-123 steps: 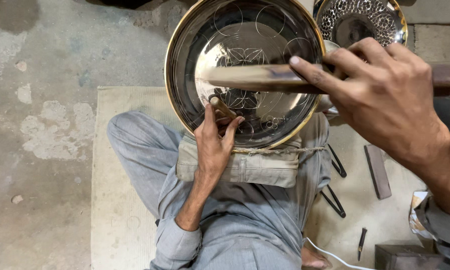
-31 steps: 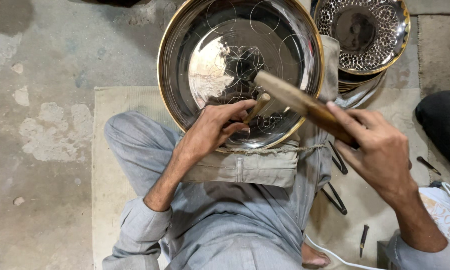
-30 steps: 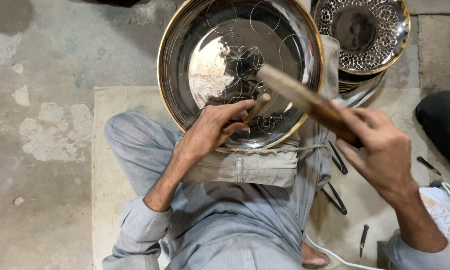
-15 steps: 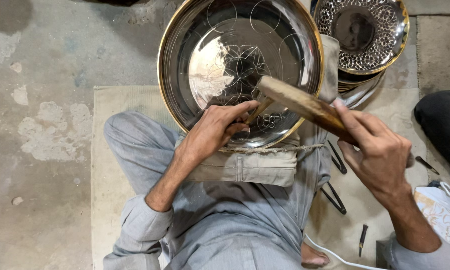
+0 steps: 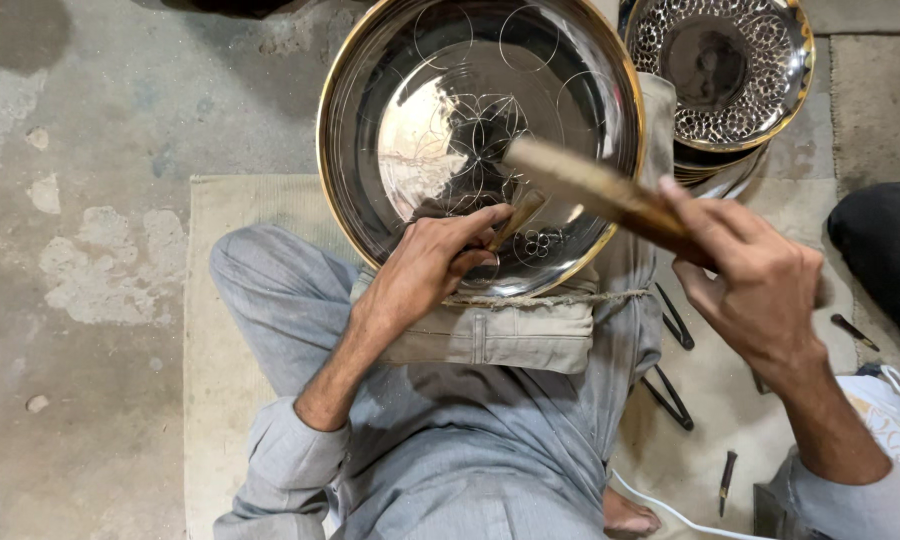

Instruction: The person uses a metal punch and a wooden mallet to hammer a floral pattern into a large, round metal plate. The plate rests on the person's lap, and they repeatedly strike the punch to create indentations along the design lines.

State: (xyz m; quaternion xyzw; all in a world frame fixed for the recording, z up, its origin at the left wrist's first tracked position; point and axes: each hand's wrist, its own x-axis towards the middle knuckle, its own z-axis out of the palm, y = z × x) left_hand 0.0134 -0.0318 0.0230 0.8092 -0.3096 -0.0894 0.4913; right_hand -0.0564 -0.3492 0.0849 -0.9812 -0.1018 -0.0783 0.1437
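Note:
A large shiny metal plate (image 5: 400, 90) with a gold rim and scribed circle and flower lines rests on a cloth pad (image 5: 500, 335) across my lap. My left hand (image 5: 425, 265) pinches a small chisel (image 5: 515, 215), its tip set on the plate's lower part. My right hand (image 5: 755, 280) grips a wooden mallet (image 5: 580, 185) by its handle, with the head held just above the chisel's top.
A stack of patterned metal plates (image 5: 725, 70) stands at the upper right. Dark metal punches (image 5: 670, 395) and a small chisel (image 5: 727, 482) lie on the mat by my right leg. A white cable (image 5: 670, 512) runs near my foot. Concrete floor lies to the left.
The mallet has swung up and down over the chisel between frames. My left hand has shifted the chisel slightly along the plate's lower pattern.

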